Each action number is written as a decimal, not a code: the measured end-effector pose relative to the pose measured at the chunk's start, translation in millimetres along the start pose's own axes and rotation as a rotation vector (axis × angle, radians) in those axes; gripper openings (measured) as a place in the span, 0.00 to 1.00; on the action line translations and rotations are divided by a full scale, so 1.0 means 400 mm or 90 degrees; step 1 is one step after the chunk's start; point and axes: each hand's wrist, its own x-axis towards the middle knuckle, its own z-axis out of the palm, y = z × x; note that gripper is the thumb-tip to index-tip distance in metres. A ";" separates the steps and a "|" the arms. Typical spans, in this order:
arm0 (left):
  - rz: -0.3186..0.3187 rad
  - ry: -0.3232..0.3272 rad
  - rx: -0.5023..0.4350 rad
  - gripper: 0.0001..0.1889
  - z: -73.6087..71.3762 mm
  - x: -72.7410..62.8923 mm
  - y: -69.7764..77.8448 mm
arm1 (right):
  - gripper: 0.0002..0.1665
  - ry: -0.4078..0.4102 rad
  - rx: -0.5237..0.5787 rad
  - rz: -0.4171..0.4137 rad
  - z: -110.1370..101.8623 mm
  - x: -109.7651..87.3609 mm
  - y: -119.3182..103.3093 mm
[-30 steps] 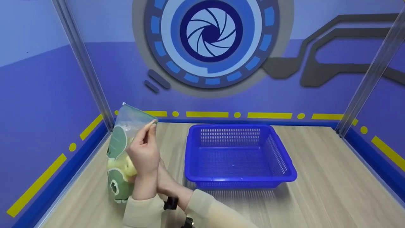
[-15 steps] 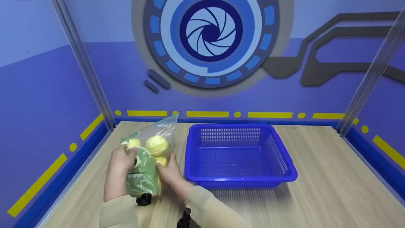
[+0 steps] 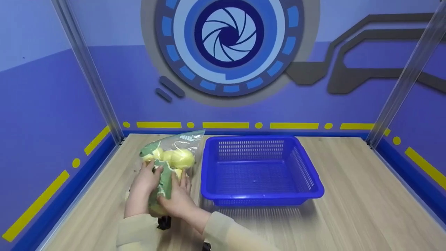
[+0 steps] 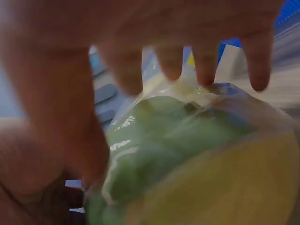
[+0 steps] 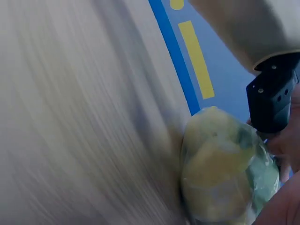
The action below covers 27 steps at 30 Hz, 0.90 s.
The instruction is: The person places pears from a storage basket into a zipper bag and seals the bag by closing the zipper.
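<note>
A clear zip bag [image 3: 163, 181] with a green cartoon print stands tilted on the left part of the table, holding several pale yellow round things [image 3: 183, 158]. My left hand [image 3: 143, 183] grips its left side, thumb on the front. From the right, my right hand [image 3: 179, 200] holds the lower right side, its fingers partly behind the bag. Close up in the left wrist view, the left hand's spread fingers [image 4: 206, 65] reach over the green print [image 4: 164, 136]. The right wrist view is blurred, with the bag [image 5: 220, 173] beside the right hand [image 5: 281, 201].
A blue plastic basket [image 3: 263, 196] with slotted walls stands just right of the bag, nothing seen inside it. The wooden table [image 3: 355, 195] runs on to its right. Printed blue panels [image 3: 122, 87] close in the back and sides.
The left hand has gone from pinching the bag's top corner to gripping its left side. The bag has turned and leaned right, its top now nearer the basket; both hands hold its sides.
</note>
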 end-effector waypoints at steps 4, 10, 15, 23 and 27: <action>-0.012 -0.018 0.037 0.38 0.012 0.022 0.025 | 0.54 -0.018 -0.050 0.017 -0.012 0.014 0.019; -0.029 -0.045 0.056 0.40 0.015 0.038 0.039 | 0.55 -0.005 -0.039 0.045 -0.026 0.021 0.031; -0.039 -0.050 0.032 0.42 0.013 0.048 0.026 | 0.56 -0.048 -0.030 0.058 -0.063 -0.016 0.014; 0.004 -0.121 0.034 0.39 -0.056 0.049 0.043 | 0.50 -0.163 -0.023 -0.026 -0.199 -0.102 -0.045; 0.026 -0.101 0.046 0.37 -0.107 0.041 0.090 | 0.45 -0.160 0.036 -0.044 -0.291 -0.111 -0.058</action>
